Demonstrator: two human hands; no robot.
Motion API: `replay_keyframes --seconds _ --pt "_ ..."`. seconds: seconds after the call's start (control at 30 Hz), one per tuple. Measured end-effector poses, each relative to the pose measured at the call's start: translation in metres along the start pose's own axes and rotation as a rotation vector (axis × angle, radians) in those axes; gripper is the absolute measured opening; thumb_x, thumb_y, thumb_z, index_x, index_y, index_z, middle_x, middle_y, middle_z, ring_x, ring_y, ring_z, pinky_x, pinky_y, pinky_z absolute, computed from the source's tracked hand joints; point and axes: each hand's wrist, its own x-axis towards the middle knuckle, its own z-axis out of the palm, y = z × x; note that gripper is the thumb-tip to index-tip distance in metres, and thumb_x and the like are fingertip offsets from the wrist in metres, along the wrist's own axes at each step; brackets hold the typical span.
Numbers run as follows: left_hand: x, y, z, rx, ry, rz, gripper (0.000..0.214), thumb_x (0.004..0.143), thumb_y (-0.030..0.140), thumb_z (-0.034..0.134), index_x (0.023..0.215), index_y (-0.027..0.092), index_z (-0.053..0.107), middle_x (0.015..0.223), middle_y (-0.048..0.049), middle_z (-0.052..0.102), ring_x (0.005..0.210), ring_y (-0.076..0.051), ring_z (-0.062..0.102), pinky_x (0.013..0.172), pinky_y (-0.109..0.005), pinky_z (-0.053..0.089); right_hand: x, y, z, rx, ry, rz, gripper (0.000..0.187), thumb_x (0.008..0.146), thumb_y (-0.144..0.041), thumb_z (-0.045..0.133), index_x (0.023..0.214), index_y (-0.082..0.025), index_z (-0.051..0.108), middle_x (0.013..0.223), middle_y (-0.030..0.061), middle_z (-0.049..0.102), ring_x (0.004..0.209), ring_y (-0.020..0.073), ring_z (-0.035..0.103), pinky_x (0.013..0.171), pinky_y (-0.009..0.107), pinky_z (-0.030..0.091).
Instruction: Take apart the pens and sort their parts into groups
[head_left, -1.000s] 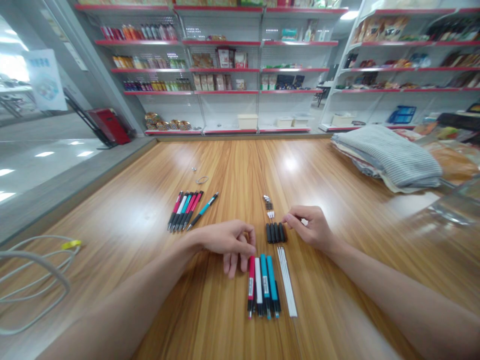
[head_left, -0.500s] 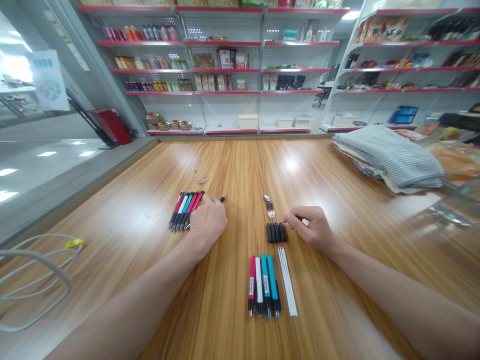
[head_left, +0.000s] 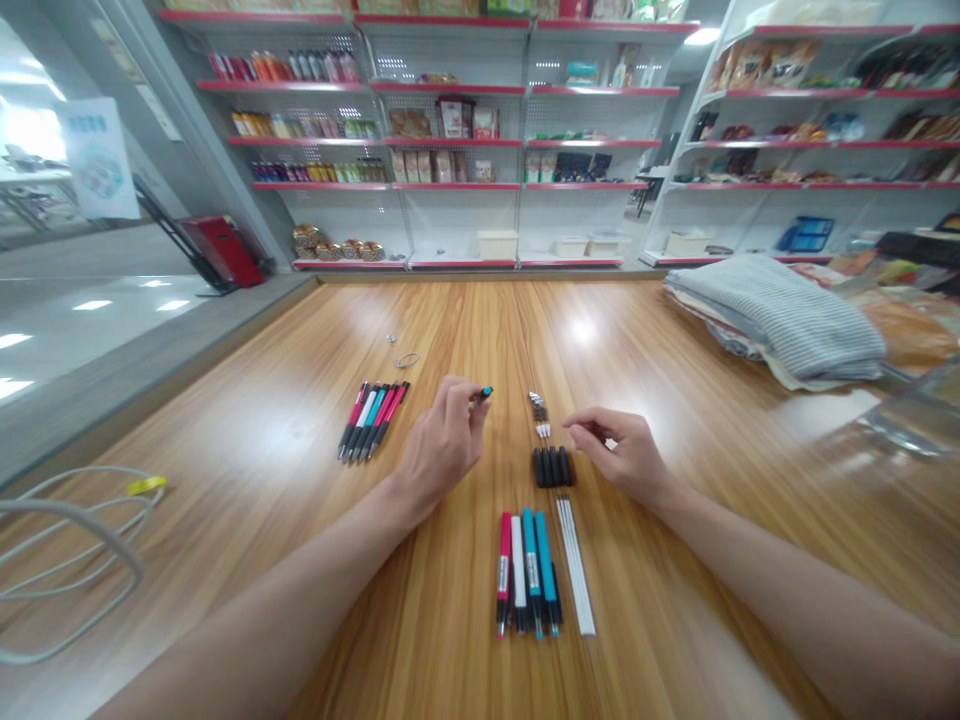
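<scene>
Between the thumb and fingers of my left hand [head_left: 446, 435] is a pen [head_left: 485, 393]; only its black and teal end shows, the rest being covered by the hand. My right hand [head_left: 619, 450] hovers beside a row of black pen grips [head_left: 551, 466], its thumb and fingertips brought together with nothing visible in them. Small white pieces [head_left: 542, 431] and metal springs and tips [head_left: 537, 405] lie just beyond the grips. Nearer me are pink, white and teal pen barrels [head_left: 531, 560] and several thin white refills [head_left: 576, 565].
Left of my left hand lies a row of whole pens [head_left: 371, 420], with a thin ring of wire [head_left: 407, 360] behind it. A grey cable [head_left: 90, 530] coils at the left. Folded striped cloth [head_left: 780, 310] and a clear container [head_left: 919, 405] occupy the right side.
My left hand has moved right, away from the row of pens, carrying the pen toward the middle of the table. My right hand has hardly moved.
</scene>
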Motion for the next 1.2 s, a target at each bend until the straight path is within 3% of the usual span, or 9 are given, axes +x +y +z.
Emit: replay_keyframes --seconds 0.1,0.2,0.53,0.63,0.7,0.77,0.83,0.97,1.2 --pt "-0.004 0.005 0.003 -0.257 0.088 0.123 0.017 0.088 0.018 0.053 0.102 0.018 0.044 0.092 -0.0052 0.057 0.08 -0.012 0.059 0.07 -0.025 0.051 0.003 -0.002 0.003 -0.014 0.03 -0.002 0.028 0.087 -0.03 0.054 0.112 -0.02 0.06 0.085 0.0042 0.06 0.062 0.0113 0.051 0.052 0.023 0.043" --pt "-0.009 0.011 0.005 -0.457 0.039 0.106 0.019 0.085 0.017 0.058 0.099 0.019 0.046 0.092 -0.0044 0.061 0.087 -0.012 0.061 0.075 -0.025 0.052 0.005 -0.003 0.004 -0.096 0.024 -0.041 0.04 0.084 -0.029 0.058 0.124 -0.023 0.054 0.098 0.0064 0.057 0.065 0.0116 0.048 0.054 0.024 0.044" --pt "-0.009 0.015 0.001 -0.907 -0.205 -0.244 0.02 0.081 0.028 0.064 0.086 0.017 0.048 0.094 -0.0082 0.068 0.091 -0.018 0.066 0.082 -0.034 0.053 0.006 0.002 0.005 -0.131 -0.089 -0.173 0.024 0.089 -0.029 0.054 0.109 -0.023 0.064 0.096 0.0081 0.06 0.086 0.0182 0.057 0.074 0.032 0.048" --pt "-0.007 0.013 0.001 -0.996 -0.277 -0.249 0.034 0.075 0.033 0.071 0.097 0.018 0.049 0.105 -0.0106 0.065 0.102 -0.021 0.063 0.092 -0.039 0.049 0.005 0.0 0.004 -0.134 -0.108 -0.192 0.02 0.089 -0.027 0.052 0.103 -0.021 0.065 0.088 0.0069 0.062 0.083 0.0183 0.057 0.076 0.033 0.047" --pt "-0.005 0.009 0.0 -1.016 -0.393 -0.185 0.071 0.06 0.038 0.081 0.118 0.02 0.045 0.124 -0.0145 0.056 0.117 -0.026 0.053 0.101 -0.043 0.042 0.005 0.0 0.002 -0.13 -0.074 -0.166 0.018 0.09 -0.026 0.05 0.098 -0.019 0.065 0.083 0.0061 0.061 0.079 0.0173 0.056 0.072 0.031 0.045" --pt "-0.002 0.006 -0.004 -0.988 -0.553 -0.092 0.111 0.044 0.042 0.087 0.138 0.023 0.031 0.141 -0.0169 0.04 0.131 -0.032 0.039 0.107 -0.048 0.033 0.005 0.001 0.0 -0.125 -0.022 -0.113 0.019 0.091 -0.027 0.048 0.094 -0.018 0.064 0.08 0.0053 0.06 0.074 0.0162 0.055 0.067 0.029 0.044" --pt "0.001 0.004 -0.009 -0.925 -0.722 0.011 0.131 0.037 0.047 0.087 0.146 0.023 0.018 0.148 -0.017 0.028 0.136 -0.035 0.028 0.111 -0.051 0.026 0.005 0.004 -0.001 -0.118 0.023 -0.048 0.02 0.092 -0.029 0.047 0.092 -0.017 0.064 0.079 0.005 0.059 0.072 0.0157 0.054 0.064 0.028 0.042" --pt "0.004 0.007 -0.016 -0.728 -0.925 0.2 0.143 0.031 0.055 0.085 0.148 0.024 0.011 0.154 -0.0145 0.012 0.14 -0.038 0.013 0.113 -0.056 0.014 0.005 0.009 -0.003 -0.092 0.059 0.029 0.023 0.092 -0.032 0.046 0.093 -0.017 0.063 0.081 0.0051 0.061 0.072 0.0155 0.054 0.063 0.027 0.042" --pt "0.001 0.01 -0.014 -0.68 -0.905 0.214 0.139 0.031 0.055 0.086 0.148 0.028 0.015 0.154 -0.013 0.013 0.14 -0.039 0.014 0.112 -0.058 0.017 0.005 0.007 -0.002 -0.088 0.051 0.019 0.023 0.092 -0.033 0.047 0.094 -0.018 0.065 0.08 0.0048 0.062 0.07 0.0151 0.054 0.062 0.027 0.042"
